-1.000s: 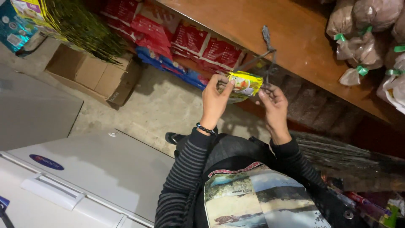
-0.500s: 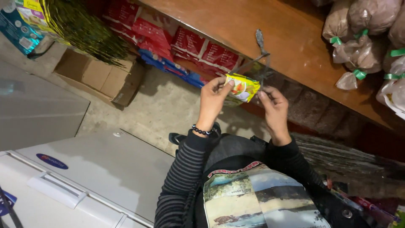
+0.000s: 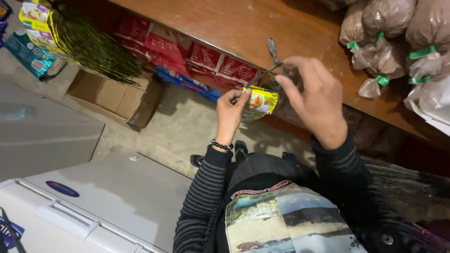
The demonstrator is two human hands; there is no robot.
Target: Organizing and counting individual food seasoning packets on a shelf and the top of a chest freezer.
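We see a small yellow sachet [image 3: 260,101] of glossy plastic film, under a smooth brown wooden desk [image 3: 225,23] with a dull sheen. At two o'clock, clear shiny plastic bags [image 3: 375,28]; at ten o'clock, a matt brown cardboard box [image 3: 112,96]; rough concrete floor [image 3: 187,131].

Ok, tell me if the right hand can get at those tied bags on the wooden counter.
Probably yes. The right hand is raised over the wooden counter, and nothing stands between it and the tied bags just beyond. It seems to hold nothing.

a brown wooden counter [image 3: 225,23] carries tied bags [image 3: 375,28] at its right end. on the concrete floor [image 3: 187,126] below: a cardboard box [image 3: 112,96], red packets [image 3: 206,61].
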